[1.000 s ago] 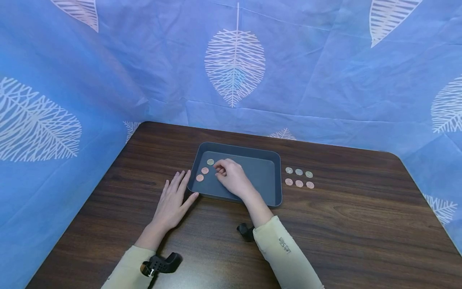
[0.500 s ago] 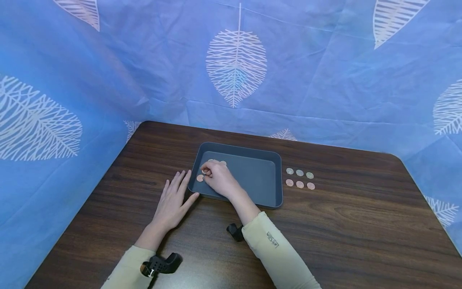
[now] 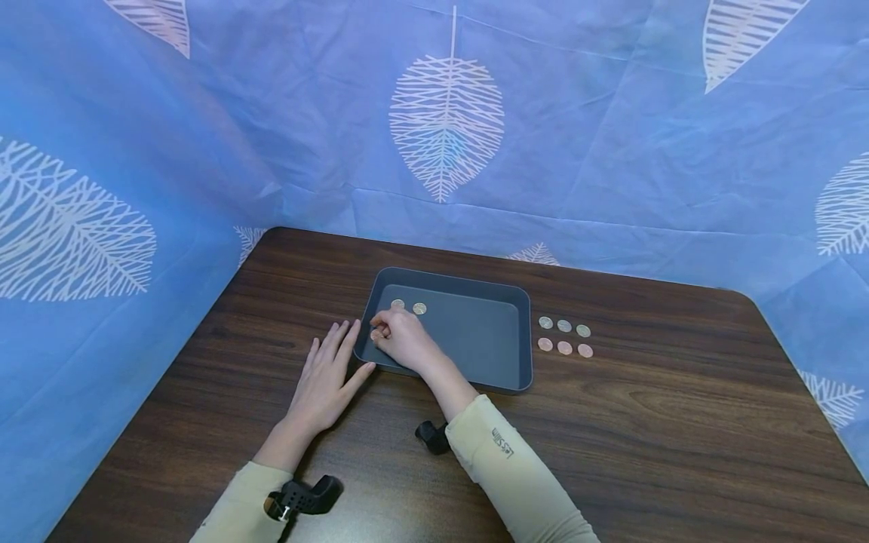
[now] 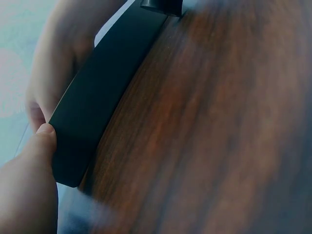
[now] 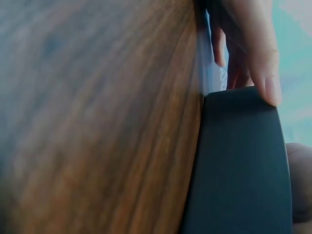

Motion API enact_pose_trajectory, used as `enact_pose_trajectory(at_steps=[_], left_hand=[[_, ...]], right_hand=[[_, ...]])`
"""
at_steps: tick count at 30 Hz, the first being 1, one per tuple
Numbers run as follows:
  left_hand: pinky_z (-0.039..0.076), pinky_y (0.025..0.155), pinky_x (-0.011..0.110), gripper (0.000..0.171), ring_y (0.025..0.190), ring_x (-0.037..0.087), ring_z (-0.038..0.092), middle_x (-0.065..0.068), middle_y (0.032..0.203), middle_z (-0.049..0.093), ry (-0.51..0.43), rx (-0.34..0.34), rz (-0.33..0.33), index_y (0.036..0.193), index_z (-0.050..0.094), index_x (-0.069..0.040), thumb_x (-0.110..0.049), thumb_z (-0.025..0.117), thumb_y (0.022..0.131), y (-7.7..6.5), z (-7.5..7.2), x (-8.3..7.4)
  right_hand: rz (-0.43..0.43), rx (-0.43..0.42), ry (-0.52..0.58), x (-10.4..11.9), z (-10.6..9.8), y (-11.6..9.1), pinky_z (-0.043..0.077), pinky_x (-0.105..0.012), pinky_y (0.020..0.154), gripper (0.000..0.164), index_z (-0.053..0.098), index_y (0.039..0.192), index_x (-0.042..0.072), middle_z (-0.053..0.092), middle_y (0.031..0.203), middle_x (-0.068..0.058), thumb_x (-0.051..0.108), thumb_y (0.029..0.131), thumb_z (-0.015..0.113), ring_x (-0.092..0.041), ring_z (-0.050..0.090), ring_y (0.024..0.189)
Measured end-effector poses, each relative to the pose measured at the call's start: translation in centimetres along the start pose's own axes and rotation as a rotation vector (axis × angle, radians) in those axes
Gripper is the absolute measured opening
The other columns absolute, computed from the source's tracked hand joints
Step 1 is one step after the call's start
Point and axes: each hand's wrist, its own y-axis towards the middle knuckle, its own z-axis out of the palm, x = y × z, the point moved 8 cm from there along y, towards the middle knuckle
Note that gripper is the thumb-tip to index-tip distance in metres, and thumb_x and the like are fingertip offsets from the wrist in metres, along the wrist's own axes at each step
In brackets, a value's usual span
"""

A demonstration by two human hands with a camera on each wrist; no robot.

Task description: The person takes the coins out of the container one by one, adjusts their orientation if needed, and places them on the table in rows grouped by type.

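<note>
A: Your right hand (image 3: 406, 341) hangs over the tray (image 3: 462, 282) at nine o'clock, fingers curled beside a copper coin (image 3: 376, 335); I cannot tell whether you have it, or any other, pinched

B: That looks like your weak spot. A flat coin offers little edge, so a lopsided press could skid it into the tray's wall

A: Mind your sweep, too. A gold-looking coin (image 3: 397, 304) lies just past that hand at ten o'clock, a second coin (image 3: 419, 308) near it towards eleven; a careless turn could knock both out of line

B: Your left hand (image 3: 324, 383) is spread, fingers straight against the tray at eight o'clock, not gripping. Leaning harder might shove the tray towards three o'clock, where its wall could hit the upper row of coins (image 3: 564, 326) and the lower row of coins (image 3: 565, 348) on the table (image 3: 665, 422)

A: And your right forearm (image 3: 449, 385) crosses the near rim between six and seven; dropping it could jolt everything inside
</note>
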Motion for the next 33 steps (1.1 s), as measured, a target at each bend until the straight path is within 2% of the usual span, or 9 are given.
enact_pose_trajectory(at_steps=[7,15,33], left_hand=[[0.006,0.114,0.053,0.073,0.145,0.026,0.010,0.010,0.157,0.019,-0.004,0.007,0.003,0.155,0.015,-0.022,-0.059,0.039,0.096,-0.06,0.04,0.01],[0.007,0.113,0.054,0.074,0.145,0.027,0.011,0.011,0.157,0.020,-0.001,-0.002,0.012,0.155,0.017,-0.020,-0.059,0.038,0.096,-0.07,-0.01,0.02],[0.007,0.113,0.054,0.073,0.145,0.027,0.011,0.011,0.157,0.020,-0.007,-0.001,0.003,0.155,0.017,-0.020,-0.060,0.038,0.096,0.04,0.03,0.07]], right_hand=[[-0.032,-0.031,-0.088,0.17,0.10,0.06,0.052,-0.030,0.077,0.022,0.069,0.111,0.000,0.063,0.103,-0.011,0.010,0.092,0.065,-0.021,0.060,0.092],[-0.064,-0.038,-0.141,0.34,0.26,-0.01,0.051,-0.028,0.075,0.016,0.072,0.103,0.001,0.063,0.097,-0.010,0.007,0.089,0.068,-0.020,0.058,0.088],[0.002,-0.019,-0.127,-0.19,0.39,0.13,0.049,-0.027,0.069,0.013,0.067,0.096,0.003,0.058,0.093,-0.008,0.006,0.085,0.072,-0.019,0.055,0.084]])
